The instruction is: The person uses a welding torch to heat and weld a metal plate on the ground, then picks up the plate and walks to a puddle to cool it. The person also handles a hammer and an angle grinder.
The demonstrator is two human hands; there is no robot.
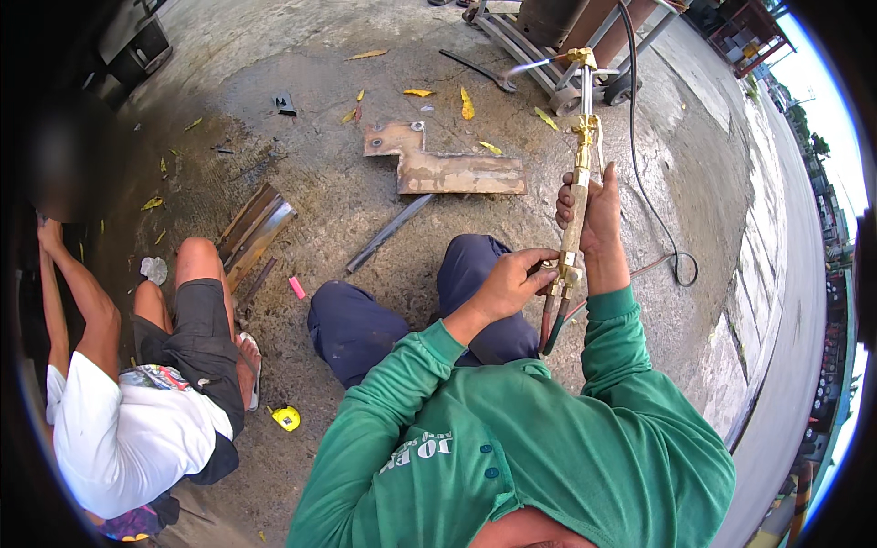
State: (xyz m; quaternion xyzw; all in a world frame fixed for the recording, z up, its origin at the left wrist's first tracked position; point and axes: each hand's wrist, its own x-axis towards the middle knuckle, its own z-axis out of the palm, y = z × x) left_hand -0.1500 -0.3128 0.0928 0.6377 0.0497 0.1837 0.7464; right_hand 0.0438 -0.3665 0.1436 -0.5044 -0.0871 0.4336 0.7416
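A brass cutting torch stands nearly upright in front of me, its head at the far end turned to the left. From its tip a small bluish flame points left. My right hand wraps round the torch's handle, thumb up along the lever side. Lower down, my left hand pinches a valve knob at the torch's base, where a red and a green hose run off. Beyond my knees, a rusty L-shaped steel plate lies on the concrete, apart from the torch.
A metal bar lies before my knees, with a pink block and yellow tape measure to the left. Steel channel pieces lie near a seated person in white. A wrench and wheeled cart are ahead; a black hose trails right.
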